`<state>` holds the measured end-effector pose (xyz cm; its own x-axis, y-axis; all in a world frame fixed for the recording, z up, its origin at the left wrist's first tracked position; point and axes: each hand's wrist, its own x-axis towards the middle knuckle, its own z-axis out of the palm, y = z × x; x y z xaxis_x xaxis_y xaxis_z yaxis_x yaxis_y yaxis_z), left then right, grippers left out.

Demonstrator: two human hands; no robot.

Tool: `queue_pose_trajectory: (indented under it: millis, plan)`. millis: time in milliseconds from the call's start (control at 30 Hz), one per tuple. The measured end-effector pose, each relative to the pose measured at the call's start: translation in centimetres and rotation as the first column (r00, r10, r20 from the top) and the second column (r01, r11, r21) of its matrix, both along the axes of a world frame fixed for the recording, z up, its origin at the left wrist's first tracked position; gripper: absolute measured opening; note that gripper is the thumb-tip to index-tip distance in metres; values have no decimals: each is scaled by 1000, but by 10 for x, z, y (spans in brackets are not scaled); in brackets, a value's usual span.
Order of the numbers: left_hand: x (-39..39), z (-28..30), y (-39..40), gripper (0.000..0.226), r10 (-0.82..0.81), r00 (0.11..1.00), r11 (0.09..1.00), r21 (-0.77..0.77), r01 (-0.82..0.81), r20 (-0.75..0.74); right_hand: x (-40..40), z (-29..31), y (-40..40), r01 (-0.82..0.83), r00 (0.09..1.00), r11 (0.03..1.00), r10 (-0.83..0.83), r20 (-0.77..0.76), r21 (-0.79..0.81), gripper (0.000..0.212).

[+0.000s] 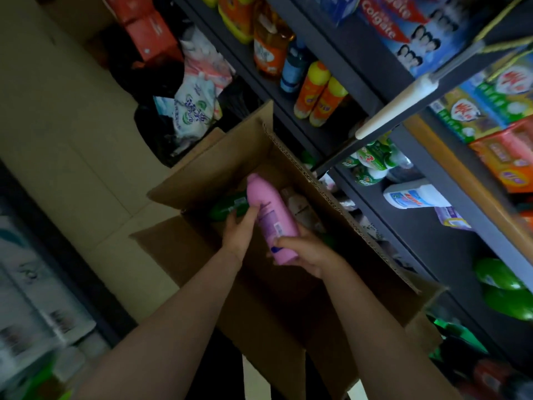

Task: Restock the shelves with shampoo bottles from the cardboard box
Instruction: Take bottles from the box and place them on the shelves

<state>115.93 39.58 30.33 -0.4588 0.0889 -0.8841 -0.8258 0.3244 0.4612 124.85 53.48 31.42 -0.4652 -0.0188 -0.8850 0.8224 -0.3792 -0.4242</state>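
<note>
both hands' grip holds pink bottle (271,217) | shelf boxes (386,18): "Colgate"

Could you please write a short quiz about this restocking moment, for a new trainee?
1. True or false: both hands hold the pink bottle.
2. Which colour is the bottle lying in the cardboard box beside the pink one? A) green B) red C) white
3. Fill in: the shelves stand on the person's ____ side.

Key: 1 true: left hand, right hand. 2 A: green bottle. 3 right.
</note>
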Motion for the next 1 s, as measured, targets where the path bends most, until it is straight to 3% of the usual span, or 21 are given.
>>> queue_pose_trajectory:
  millis: [133, 200, 267, 367, 500, 567, 667, 767, 900, 1000]
  plan:
    - [3, 48, 10, 94, -121, 992, 983, 138, 124, -26, 3, 44, -19, -124, 989, 971, 138, -56, 203, 97]
    - [7, 76, 17, 80, -96, 995, 977, 189, 98, -23, 3, 77, -23, -134, 979, 938, 175, -105, 319, 89]
    - [10, 112, 24, 58, -82, 993, 970, 224, 98, -80, 8, 116, -24, -61, 972, 928, 139, -190, 369, 77]
    - [11, 159, 43, 70, -48, 992, 934, 347, 87, -120, 17, 167, -17, 112, 927, 899, 59, -370, 424, 67]
    - [18, 244, 81, 30, -65, 977, 828, 535, 166, -203, 31, 229, 14, 369, 818, 785, -22, -574, 497, 76]
    - [23, 283, 104, 42, -98, 947, 790, 556, 260, -305, 42, 268, 36, 450, 773, 728, -28, -634, 517, 69]
    - [36, 335, 138, 70, -143, 875, 704, 575, 418, -462, 60, 311, 70, 527, 729, 650, -14, -685, 547, 50]
    - [52, 371, 173, 65, -168, 777, 605, 559, 567, -607, 80, 343, 98, 619, 713, 493, -25, -701, 612, 52]
    - [71, 408, 214, 63, -179, 584, 455, 459, 763, -792, 101, 377, 137, 717, 686, 209, -42, -726, 665, 64]
    - [77, 421, 238, 60, -191, 467, 400, 366, 840, -863, 111, 392, 159, 751, 659, 81, -36, -751, 655, 61]
